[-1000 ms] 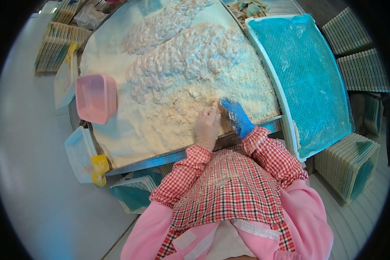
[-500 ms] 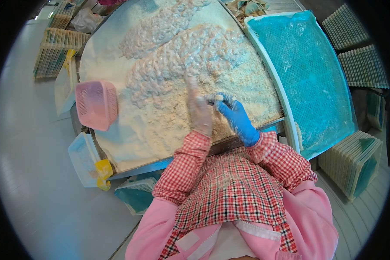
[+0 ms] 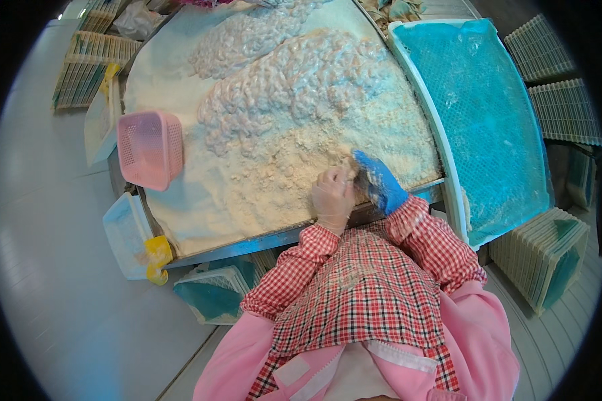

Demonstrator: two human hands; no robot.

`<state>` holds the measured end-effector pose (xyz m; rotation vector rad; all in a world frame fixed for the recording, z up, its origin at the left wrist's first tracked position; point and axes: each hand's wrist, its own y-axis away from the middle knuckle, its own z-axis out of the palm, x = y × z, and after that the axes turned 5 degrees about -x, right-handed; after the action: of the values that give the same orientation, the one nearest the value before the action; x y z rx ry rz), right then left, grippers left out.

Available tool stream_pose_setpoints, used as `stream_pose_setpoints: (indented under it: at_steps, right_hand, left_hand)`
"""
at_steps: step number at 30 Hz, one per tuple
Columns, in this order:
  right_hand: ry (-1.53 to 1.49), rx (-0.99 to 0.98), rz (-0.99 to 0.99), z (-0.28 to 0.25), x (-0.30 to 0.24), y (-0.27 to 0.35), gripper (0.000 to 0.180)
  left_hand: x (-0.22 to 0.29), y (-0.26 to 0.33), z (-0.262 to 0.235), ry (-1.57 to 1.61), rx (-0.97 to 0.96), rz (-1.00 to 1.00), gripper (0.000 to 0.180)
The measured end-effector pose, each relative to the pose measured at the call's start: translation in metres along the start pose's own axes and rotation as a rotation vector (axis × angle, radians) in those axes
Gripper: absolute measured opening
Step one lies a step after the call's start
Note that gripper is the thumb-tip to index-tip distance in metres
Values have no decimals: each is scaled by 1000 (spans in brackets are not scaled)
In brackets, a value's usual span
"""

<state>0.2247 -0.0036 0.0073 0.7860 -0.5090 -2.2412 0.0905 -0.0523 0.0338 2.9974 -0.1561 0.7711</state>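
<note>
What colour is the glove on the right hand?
The glove is blue, shown best in the head view.

Gotta be a food-processing workshop: tabletop [image 3: 264,242] caked in pale powder [image 3: 201,214], glistening pale lumps [image 3: 294,83] piled toward 12 o'clock, teal mesh tray [image 3: 475,134] at 2, stacked tray frames [image 3: 97,77] at 10, plus gingham sleeve covers [image 3: 294,267].

I count two grips in all, my left grip [image 3: 333,198] and my right grip [image 3: 381,185], at one bench [image 3: 197,224]. Before me are two lumpy heaps, a near heap [image 3: 301,80] and a far heap [image 3: 244,45], their pieces too merged to number. I count one pink basket [image 3: 174,144], one wide teal-mesh tray [image 3: 478,123], at least three tray stacks [image 3: 538,257] on my right, and one plastic bag [image 3: 137,21].
</note>
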Motion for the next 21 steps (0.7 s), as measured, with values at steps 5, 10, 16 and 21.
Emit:
stream_pose_setpoints:
  at_steps: [5,10,16,21]
  right_hand:
    - [-12,64,-145,40,17,-4,43]
    - [-445,-111,-727,95,26,8,58]
    - [-255,128,-175,9,-30,54,45]
    - [311,476,-373,1,-121,137,43]
  left_hand:
    - [0,-23,-23,182,262,26,45]
    - [31,-32,8,231,92,329,56]
    - [23,-104,-10,334,115,256,56]
    - [-69,-188,-40,-156,369,136,31]
